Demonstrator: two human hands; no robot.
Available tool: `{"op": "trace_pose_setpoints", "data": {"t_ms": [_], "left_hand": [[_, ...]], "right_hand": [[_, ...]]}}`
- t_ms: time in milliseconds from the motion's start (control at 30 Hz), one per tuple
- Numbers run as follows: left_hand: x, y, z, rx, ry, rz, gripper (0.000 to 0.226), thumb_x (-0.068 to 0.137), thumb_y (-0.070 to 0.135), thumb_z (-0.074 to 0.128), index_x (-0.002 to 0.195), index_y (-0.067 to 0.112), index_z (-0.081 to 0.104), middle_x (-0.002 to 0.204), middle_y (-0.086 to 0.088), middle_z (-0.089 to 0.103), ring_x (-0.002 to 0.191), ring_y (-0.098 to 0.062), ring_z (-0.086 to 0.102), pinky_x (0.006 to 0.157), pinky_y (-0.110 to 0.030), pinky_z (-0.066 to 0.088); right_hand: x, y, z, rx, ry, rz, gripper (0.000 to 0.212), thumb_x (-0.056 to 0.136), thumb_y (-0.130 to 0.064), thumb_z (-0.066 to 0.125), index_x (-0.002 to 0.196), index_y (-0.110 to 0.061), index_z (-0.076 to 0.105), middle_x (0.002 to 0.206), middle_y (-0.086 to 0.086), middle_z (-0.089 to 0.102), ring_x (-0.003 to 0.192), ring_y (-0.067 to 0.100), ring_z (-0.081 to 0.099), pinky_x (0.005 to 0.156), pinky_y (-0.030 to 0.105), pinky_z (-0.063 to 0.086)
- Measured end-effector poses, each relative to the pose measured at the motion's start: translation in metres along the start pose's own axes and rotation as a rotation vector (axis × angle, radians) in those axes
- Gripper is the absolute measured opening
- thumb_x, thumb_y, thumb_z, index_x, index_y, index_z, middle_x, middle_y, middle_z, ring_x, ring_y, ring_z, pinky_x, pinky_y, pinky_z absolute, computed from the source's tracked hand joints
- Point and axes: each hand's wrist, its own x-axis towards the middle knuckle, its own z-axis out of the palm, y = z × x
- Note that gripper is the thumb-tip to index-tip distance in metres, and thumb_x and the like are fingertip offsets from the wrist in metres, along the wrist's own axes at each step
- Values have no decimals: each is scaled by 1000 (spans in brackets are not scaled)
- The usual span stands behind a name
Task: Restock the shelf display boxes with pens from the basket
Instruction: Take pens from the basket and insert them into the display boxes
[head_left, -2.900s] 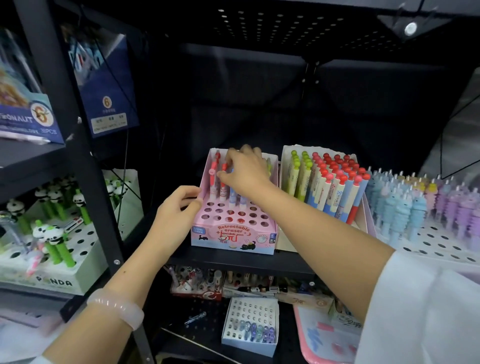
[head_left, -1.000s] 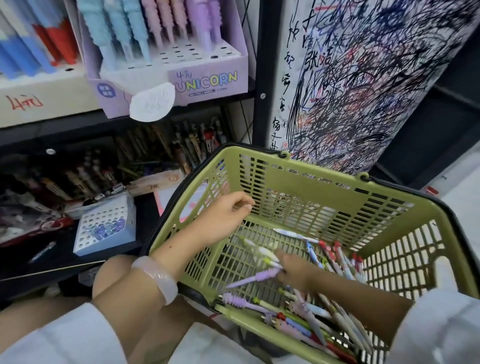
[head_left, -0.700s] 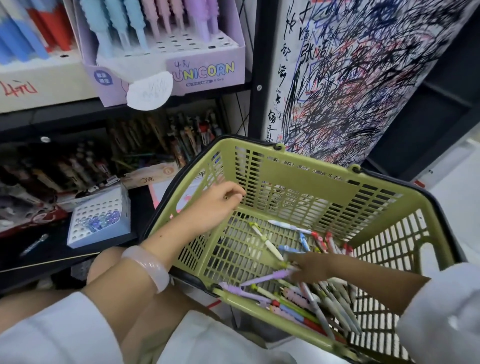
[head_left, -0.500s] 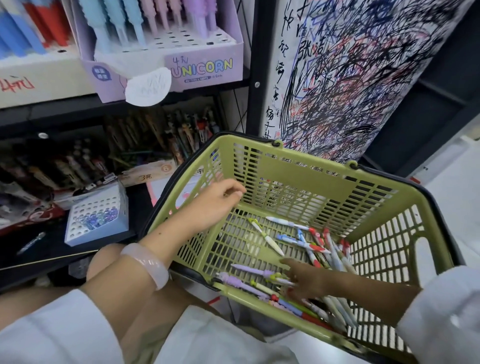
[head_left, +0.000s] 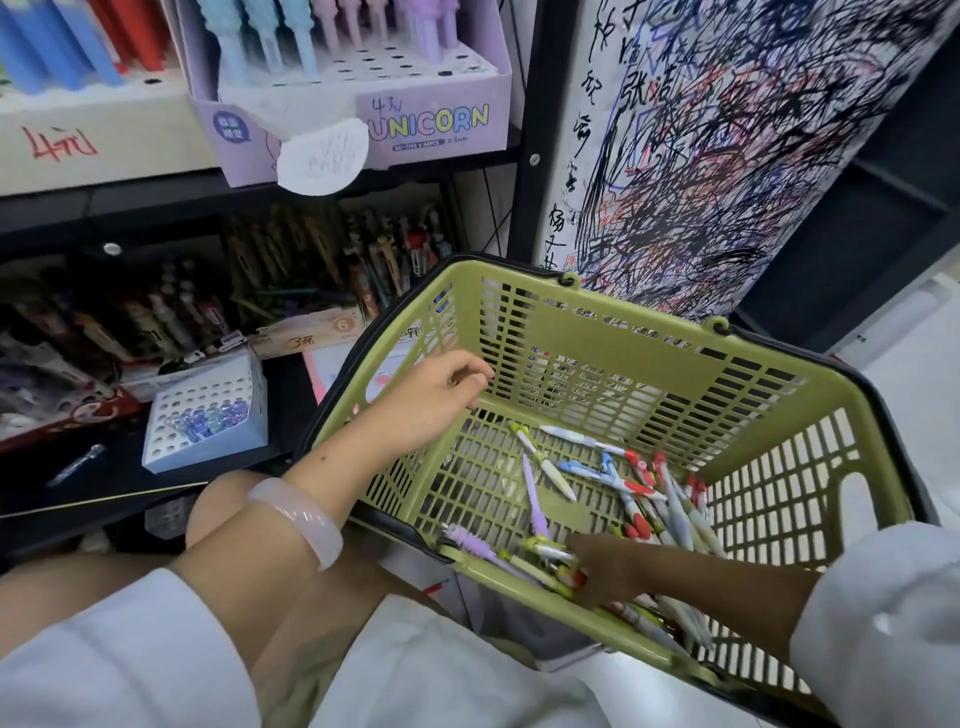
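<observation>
Restocking is partway — many pens (head_left: 644, 488) remain in the basket (head_left: 649, 348), heaped toward 4 o'clock, where my right hand (head_left: 605, 571) reaches among them, grip indeterminate, while my left hand (head_left: 431, 400) rests loosely curled at the 10 o'clock rim.

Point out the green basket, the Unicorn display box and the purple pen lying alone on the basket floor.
green basket (head_left: 639, 340): head view, on its far rim.
Unicorn display box (head_left: 431, 122): head view, on its printed front panel.
purple pen (head_left: 532, 493): head view, on the middle of its barrel.
</observation>
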Motion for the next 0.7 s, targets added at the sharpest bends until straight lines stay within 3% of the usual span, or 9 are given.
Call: {"op": "trace_pose_setpoints", "data": {"t_ms": [167, 267, 333, 367, 433, 500, 600, 667, 700], "left_hand": [[-3, -1, 0, -1, -18, 5, 20, 96, 27, 42, 93, 42, 54, 99, 7, 64, 99, -36, 61, 87, -48, 49], [-3, 0, -1, -13, -11, -17, 18, 97, 26, 42, 95, 39, 54, 101, 4, 64, 99, -28, 62, 90, -43, 50], [-3, 1, 0, -51, -32, -68, 14, 96, 28, 45, 106, 33, 53, 102, 6, 62, 99, -16, 61, 96, -41, 46], [-3, 2, 2, -85, -49, -106, 23, 94, 33, 48, 117, 29, 50, 105, 8, 60, 100, -12, 59, 101, -42, 42], [-5, 9, 5, -197, -79, -192, 60, 83, 49, 57, 135, 24, 38, 119, 4, 56, 111, -17, 55, 107, -46, 35], [-7, 16, 9, -428, -121, -227, 78, 74, 54, 57, 140, 22, 33, 129, -4, 54, 116, -24, 53, 108, -47, 35], [-7, 27, 9, -818, -227, -157, 62, 80, 42, 53, 136, 20, 40, 126, -9, 59, 109, -23, 59, 100, -43, 45], [-6, 32, 8, -882, -249, -98, 56, 85, 36, 50, 137, 21, 37, 124, -6, 61, 107, -19, 62, 91, -39, 51], [-5, 33, 7, -897, -254, -75, 53, 88, 33, 48, 137, 19, 36, 116, -4, 64, 101, -16, 65, 84, -36, 55]], "right_hand": [[-5, -7, -11, 52, 11, -69, 27, 86, -24, 61, 106, -10, 50, 101, 9, 58, 88, 20, 54, 75, 32, 46], [-9, -17, -45, 261, 160, -129, 14, 88, -20, 58, 89, -9, 49, 79, 5, 51, 76, 20, 52, 71, 35, 49], [-16, -30, -77, 493, 273, -198, 16, 88, -16, 58, 80, -8, 47, 77, 10, 45, 73, 20, 46, 69, 32, 43], [-20, -38, -93, 627, 324, -249, 17, 87, -13, 59, 76, -8, 47, 75, 10, 45, 72, 19, 45, 69, 28, 41], [-29, -57, -120, 854, 397, -353, 16, 86, -8, 60, 72, -10, 51, 72, 4, 51, 69, 14, 50, 65, 17, 45], [-37, -76, -139, 1037, 407, -463, 9, 87, -6, 58, 80, -8, 62, 75, 1, 64, 74, 12, 60, 67, 15, 51], [-44, -97, -154, 1248, 471, -538, 21, 90, -5, 54, 106, 10, 58, 96, 20, 61, 88, 25, 61, 87, 37, 51], [-48, -106, -159, 1249, 554, -567, 20, 91, -7, 54, 104, 9, 56, 90, 18, 57, 84, 24, 57, 88, 42, 49], [-49, -109, -161, 1229, 585, -597, 12, 92, -8, 53, 95, 3, 56, 82, 14, 56, 77, 20, 56, 81, 38, 50]]}}
